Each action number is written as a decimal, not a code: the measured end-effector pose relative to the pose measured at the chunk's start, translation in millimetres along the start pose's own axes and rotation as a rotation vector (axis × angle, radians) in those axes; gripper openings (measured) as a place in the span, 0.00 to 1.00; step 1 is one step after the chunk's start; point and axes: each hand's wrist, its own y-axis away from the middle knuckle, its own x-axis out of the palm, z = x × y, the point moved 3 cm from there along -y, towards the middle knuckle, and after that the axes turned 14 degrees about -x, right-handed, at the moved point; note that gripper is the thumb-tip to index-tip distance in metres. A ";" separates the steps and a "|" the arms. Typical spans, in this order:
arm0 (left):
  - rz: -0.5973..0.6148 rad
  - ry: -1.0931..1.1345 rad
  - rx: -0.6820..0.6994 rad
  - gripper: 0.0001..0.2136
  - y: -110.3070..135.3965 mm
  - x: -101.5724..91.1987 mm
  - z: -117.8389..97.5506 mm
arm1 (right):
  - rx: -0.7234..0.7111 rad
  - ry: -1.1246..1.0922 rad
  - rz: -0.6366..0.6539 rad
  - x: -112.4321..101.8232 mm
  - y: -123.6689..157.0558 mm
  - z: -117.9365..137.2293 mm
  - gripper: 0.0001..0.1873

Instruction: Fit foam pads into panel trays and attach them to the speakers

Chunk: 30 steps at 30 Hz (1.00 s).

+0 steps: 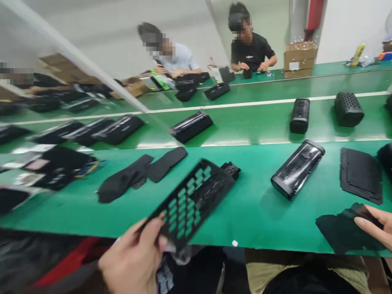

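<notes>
My left hand (134, 261) grips the near end of a black perforated grille panel (196, 200), which slants up and away over the green table (251, 212). At the right edge my right hand (375, 226) pinches a black sheet of fabric (343, 230) lying on the table's front edge. Between the two, a black cylindrical speaker body (297, 168) lies on its side.
Black fabric pieces (143, 173) lie left of the grille, and a stack of black sheets (361, 173) sits at right. Several black speaker parts ride the green conveyor (245, 122) behind. Two people sit working across it, with a cardboard box (300, 60) nearby.
</notes>
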 end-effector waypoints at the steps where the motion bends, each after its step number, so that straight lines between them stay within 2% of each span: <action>1: 0.054 -0.037 -0.086 0.19 23.4 -3.3 4.4 | -0.001 -0.005 -0.008 -5.1 4.9 9.0 0.27; 2: 0.194 -0.054 -0.150 0.19 49.5 0.4 8.8 | 0.002 -0.003 0.002 -10.3 10.5 16.1 0.26; 3: 0.416 -0.063 -0.181 0.18 78.0 11.0 12.4 | 0.010 0.008 0.012 -16.2 16.6 21.2 0.26; 4: 0.631 -0.106 -0.235 0.17 107.0 25.8 16.6 | 0.019 0.019 0.021 -22.4 23.2 25.0 0.26; 6: 0.939 -0.142 -0.323 0.17 157.4 60.5 22.6 | 0.041 0.031 0.025 -34.7 36.3 31.0 0.26; 8: 1.137 -0.157 -0.388 0.18 190.5 94.8 26.2 | 0.046 0.034 0.013 -43.1 45.7 40.2 0.27; 10: 1.241 -0.167 -0.387 0.18 205.3 119.2 28.2 | 0.019 0.012 0.034 -42.2 47.1 54.7 0.27; 12: 1.239 -0.195 -0.294 0.18 206.9 129.9 28.6 | -0.025 -0.034 0.087 -30.5 38.5 70.6 0.29; 15: 1.088 -0.261 -0.051 0.16 198.6 127.7 25.8 | -0.060 -0.175 0.157 1.1 10.7 78.6 0.32; 18: 0.959 -0.324 0.126 0.15 191.6 120.4 22.0 | -0.027 -0.251 0.185 35.1 -19.8 55.1 0.33; 20: 0.960 -0.350 0.176 0.15 190.5 117.9 20.5 | -0.012 -0.109 0.140 49.3 -33.6 30.9 0.31; 23: 1.021 -0.355 0.209 0.17 194.6 117.7 19.0 | 0.000 0.136 0.044 56.1 -39.2 5.8 0.28; 25: 1.027 -0.378 0.215 0.17 199.7 119.8 19.7 | 0.012 0.220 0.029 55.2 -35.9 1.1 0.26; 28: 0.938 -0.458 0.239 0.17 206.2 125.0 23.4 | -0.018 0.389 0.066 47.7 -29.2 3.7 0.26; 30: 0.892 -0.528 0.283 0.14 208.5 128.8 26.1 | -0.046 0.501 0.086 38.2 -27.0 3.9 0.26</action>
